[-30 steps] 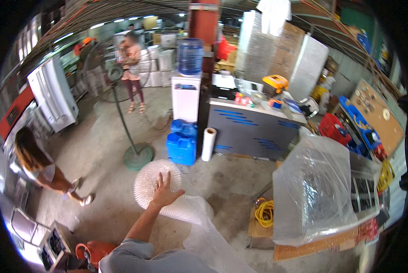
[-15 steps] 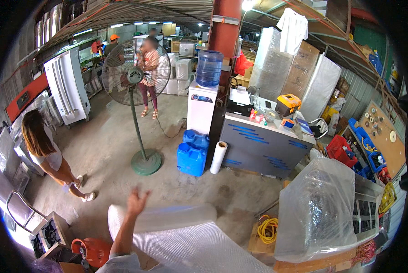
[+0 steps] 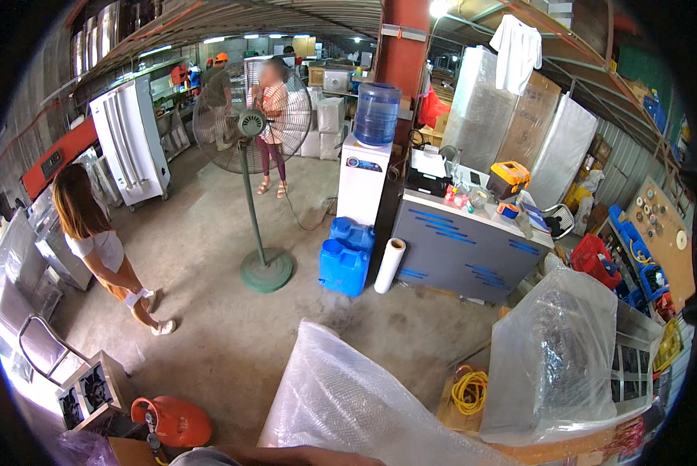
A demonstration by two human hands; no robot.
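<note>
Along the lower edge, my left forearm lies across, pointing right, with part of a grey sleeve at its left end. The frame's edge cuts off my left hand, so its fingers do not show. Just beyond the forearm a broad sheet of clear bubble wrap rises to a peak and slopes down to the right. Whether my hand holds it cannot be seen. My right hand is not in view.
An orange gas cylinder and a burner stove stand at left; a plastic-wrapped appliance and yellow hose at right. Ahead are a pedestal fan, blue jugs, and a desk. Several people stand further off.
My left hand, stretched out over the bubble wrap before, has dropped below the edge. The bubble wrap now stands up in a peak, and its rolled part no longer shows. The view has shifted slightly.
</note>
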